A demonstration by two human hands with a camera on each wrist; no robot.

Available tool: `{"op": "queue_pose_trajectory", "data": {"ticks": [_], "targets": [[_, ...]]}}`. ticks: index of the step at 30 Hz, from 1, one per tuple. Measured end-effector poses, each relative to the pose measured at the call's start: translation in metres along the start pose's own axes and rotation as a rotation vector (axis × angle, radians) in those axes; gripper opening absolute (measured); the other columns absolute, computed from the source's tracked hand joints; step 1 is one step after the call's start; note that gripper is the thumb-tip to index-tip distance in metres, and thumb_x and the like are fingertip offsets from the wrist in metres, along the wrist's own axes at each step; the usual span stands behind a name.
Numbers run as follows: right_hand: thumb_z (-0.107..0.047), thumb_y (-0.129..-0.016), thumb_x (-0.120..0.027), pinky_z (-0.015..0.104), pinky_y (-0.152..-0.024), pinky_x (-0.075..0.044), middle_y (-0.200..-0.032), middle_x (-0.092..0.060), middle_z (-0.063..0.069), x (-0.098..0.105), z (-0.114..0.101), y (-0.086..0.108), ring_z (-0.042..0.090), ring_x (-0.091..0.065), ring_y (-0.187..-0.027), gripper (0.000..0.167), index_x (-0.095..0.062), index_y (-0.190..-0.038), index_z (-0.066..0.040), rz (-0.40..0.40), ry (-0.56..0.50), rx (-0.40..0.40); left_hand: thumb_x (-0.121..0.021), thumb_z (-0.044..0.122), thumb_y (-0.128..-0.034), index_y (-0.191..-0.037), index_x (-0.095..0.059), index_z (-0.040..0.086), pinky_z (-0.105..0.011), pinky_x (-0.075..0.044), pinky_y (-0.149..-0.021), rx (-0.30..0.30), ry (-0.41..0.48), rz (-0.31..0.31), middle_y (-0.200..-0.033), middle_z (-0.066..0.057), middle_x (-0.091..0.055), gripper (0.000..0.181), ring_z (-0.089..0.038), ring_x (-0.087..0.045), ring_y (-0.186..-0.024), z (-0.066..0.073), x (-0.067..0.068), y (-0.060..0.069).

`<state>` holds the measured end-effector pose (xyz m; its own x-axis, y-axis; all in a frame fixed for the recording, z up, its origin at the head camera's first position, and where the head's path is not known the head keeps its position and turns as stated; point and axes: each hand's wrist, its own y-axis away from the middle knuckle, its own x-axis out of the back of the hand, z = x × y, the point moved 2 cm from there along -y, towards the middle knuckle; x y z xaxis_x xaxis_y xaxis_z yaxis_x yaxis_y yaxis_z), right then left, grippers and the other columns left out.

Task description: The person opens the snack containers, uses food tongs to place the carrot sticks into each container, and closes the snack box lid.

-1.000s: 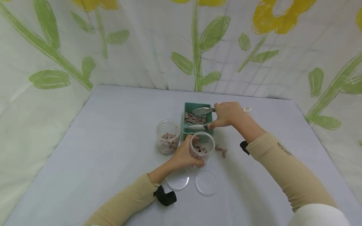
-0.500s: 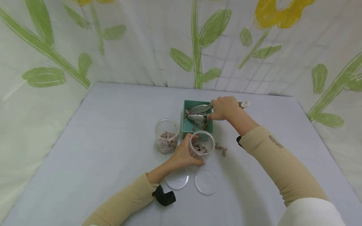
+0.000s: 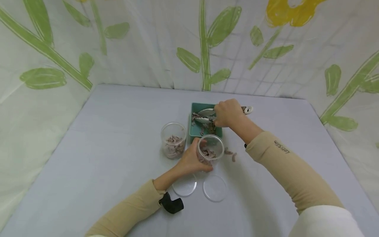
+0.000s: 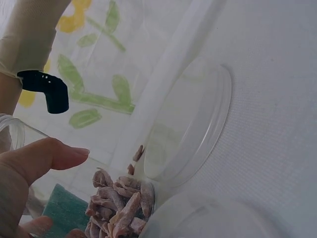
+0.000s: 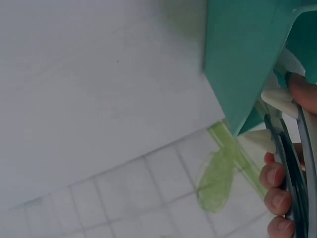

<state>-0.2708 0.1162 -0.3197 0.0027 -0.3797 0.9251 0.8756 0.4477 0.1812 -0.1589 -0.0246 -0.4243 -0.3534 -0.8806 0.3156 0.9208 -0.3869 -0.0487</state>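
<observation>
My left hand (image 3: 189,161) holds a clear plastic jar (image 3: 218,157) partly filled with brownish-pink dried strips (image 4: 119,203), its mouth tilted up. The thumb shows in the left wrist view beside the jar. My right hand (image 3: 228,113) grips metal tongs (image 3: 204,120) with white tips, squeezing the arms close together. Those tips are down inside a teal box (image 3: 195,135), among more strips (image 3: 211,127); whether a strip is pinched is hard to tell. In the right wrist view, the fingers wrap the tong arms (image 5: 299,163) beside the box wall (image 5: 242,64).
A second clear jar (image 3: 173,148) with strips stands left of the held one. Two clear lids, one left (image 3: 185,186) and one right (image 3: 215,188), lie nearer the person. A few loose strips (image 3: 234,157) lie on the table right of the held jar.
The tongs' arms have come from wide apart to close together among the strips, pushing some aside. The right hand has shifted a little left. The left hand keeps its hold on the jar.
</observation>
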Motion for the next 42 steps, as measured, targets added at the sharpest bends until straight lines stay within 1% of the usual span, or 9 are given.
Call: {"op": "queue_pose_trajectory", "data": {"ticks": [5,12,15,19,22,27,34,38,42], "targets": [[-0.031,-0.087,-0.068,0.035,-0.053,-0.049,-0.054,-0.041,-0.001,-0.002,-0.004,0.001,0.014,-0.042,-0.049,0.04,-0.044,-0.061,-0.013,0.05,0.04,0.016,-0.086,0.003,-0.0625,-0.131,-0.04,0.003,-0.047,-0.039,-0.103,-0.006,-0.005,-0.012,-0.133,-0.017,-0.051,0.082,-0.032,-0.05,-0.122,-0.001,-0.001,-0.002],[-0.012,-0.088,-0.059,0.027,-0.045,-0.03,-0.05,-0.027,-0.004,-0.01,-0.004,0.006,0.01,-0.026,-0.046,0.041,-0.033,-0.056,-0.016,0.168,0.082,0.063,-0.086,0.003,-0.0616,-0.129,-0.041,0.001,-0.047,-0.041,-0.102,-0.011,0.015,-0.015,-0.131,-0.018,-0.052,0.081,-0.033,-0.051,-0.119,-0.004,-0.005,-0.004],[-0.022,-0.09,-0.064,0.029,-0.045,-0.041,-0.052,-0.035,-0.001,-0.012,0.001,0.011,0.012,-0.037,-0.045,0.037,-0.043,-0.062,-0.01,0.173,0.08,0.072,-0.087,0.003,-0.0608,-0.128,-0.041,0.001,-0.046,-0.041,-0.102,-0.014,0.015,-0.016,-0.131,-0.018,-0.052,0.082,-0.032,-0.052,-0.119,-0.003,-0.007,-0.004],[-0.034,-0.09,-0.067,0.038,-0.054,-0.053,-0.066,-0.055,0.007,-0.007,0.01,0.02,0.021,-0.056,-0.055,0.035,-0.059,-0.082,-0.001,0.167,0.057,0.076,-0.087,0.002,-0.06,-0.128,-0.041,0.001,-0.047,-0.04,-0.102,-0.027,0.005,-0.008,-0.131,-0.018,-0.053,0.082,-0.033,-0.052,-0.119,-0.002,-0.007,-0.004],[-0.036,-0.09,-0.067,0.039,-0.055,-0.053,-0.073,-0.06,0.009,-0.004,0.017,0.027,0.023,-0.059,-0.059,0.036,-0.061,-0.089,0.0,0.174,0.041,0.079,-0.087,0.003,-0.0603,-0.128,-0.041,0.001,-0.047,-0.04,-0.102,-0.032,-0.003,-0.012,-0.131,-0.018,-0.052,0.082,-0.033,-0.052,-0.119,-0.001,-0.007,-0.003],[-0.035,-0.089,-0.069,0.038,-0.052,-0.051,-0.069,-0.057,0.007,0.0,0.027,0.039,0.023,-0.056,-0.057,0.035,-0.059,-0.085,-0.001,0.214,0.017,0.087,-0.087,0.002,-0.0603,-0.128,-0.041,0.001,-0.046,-0.041,-0.102,-0.033,0.0,-0.013,-0.131,-0.018,-0.052,0.082,-0.032,-0.052,-0.119,-0.001,-0.006,-0.004],[-0.033,-0.087,-0.071,0.035,-0.049,-0.047,-0.068,-0.055,0.005,0.017,0.03,0.062,0.02,-0.053,-0.055,0.034,-0.058,-0.087,-0.001,0.26,0.015,0.127,-0.086,0.003,-0.0608,-0.127,-0.043,-0.001,-0.047,-0.042,-0.1,-0.037,0.002,0.079,-0.127,-0.021,-0.054,0.079,-0.033,-0.052,-0.117,-0.001,-0.005,-0.003],[-0.033,-0.086,-0.072,0.033,-0.046,-0.045,-0.067,-0.053,0.004,0.031,0.03,0.083,0.018,-0.052,-0.054,0.036,-0.059,-0.091,-0.001,0.286,0.036,0.15,-0.086,0.005,-0.063,-0.13,-0.043,0.0,-0.048,-0.041,-0.101,0.0,0.011,0.145,-0.13,-0.019,-0.052,0.08,-0.033,-0.051,-0.12,0.0,-0.003,-0.001],[-0.034,-0.084,-0.074,0.032,-0.044,-0.042,-0.066,-0.051,0.001,0.041,0.032,0.11,0.017,-0.05,-0.053,0.036,-0.06,-0.094,-0.002,0.344,0.028,0.172,-0.086,0.007,-0.0647,-0.134,-0.04,0.003,-0.049,-0.039,-0.103,0.034,0.017,0.156,-0.136,-0.018,-0.05,0.083,-0.034,-0.049,-0.124,0.001,-0.003,0.001]]}}
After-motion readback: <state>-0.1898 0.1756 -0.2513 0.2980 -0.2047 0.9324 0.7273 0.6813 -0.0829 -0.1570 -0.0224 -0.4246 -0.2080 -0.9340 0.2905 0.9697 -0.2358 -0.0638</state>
